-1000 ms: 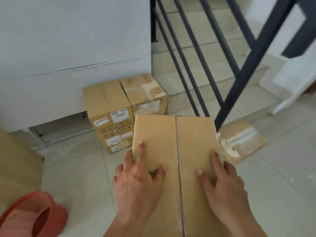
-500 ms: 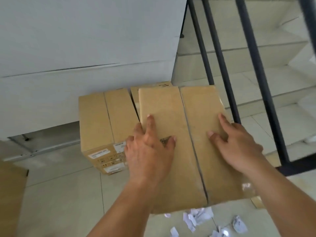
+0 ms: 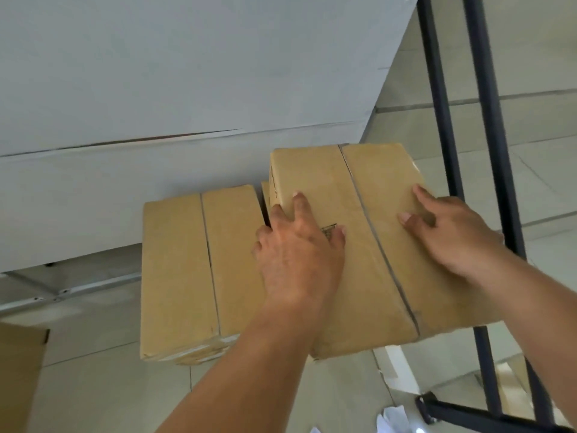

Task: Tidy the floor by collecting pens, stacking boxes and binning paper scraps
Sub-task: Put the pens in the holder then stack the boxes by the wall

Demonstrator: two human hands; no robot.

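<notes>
A pale wall (image 3: 187, 73) fills the upper left, with the tiled floor (image 3: 93, 385) below it and a dark stair railing (image 3: 437, 89) down the right.

Against the wall stands a left box (image 3: 187, 260). Just beside it, and higher, is the top box (image 3: 359, 276), over a lower box (image 3: 264, 195) of which only a sliver shows. Whether the top box has fully landed cannot be told. Another piece of cardboard (image 3: 18, 370) cuts in at the lower left edge.

The left hand (image 3: 299, 245) lies flat on the top box near its left edge, and the right hand (image 3: 449, 232) is flat on its right half. Each grip is wide, with fingers spread and pressing rather than wrapped round anything.

Stacking looks nearly settled for this box, which probably needs only a nudge to square it. Paper scraps (image 3: 393, 417) lie on the floor by the railing foot, so the binning is not done. No pens or bin are in view.

A small dark printed mark (image 3: 329, 229) shows beside the left thumb, too small to read. White labels (image 3: 199, 351) on the left box's front edge are also illegible.
</notes>
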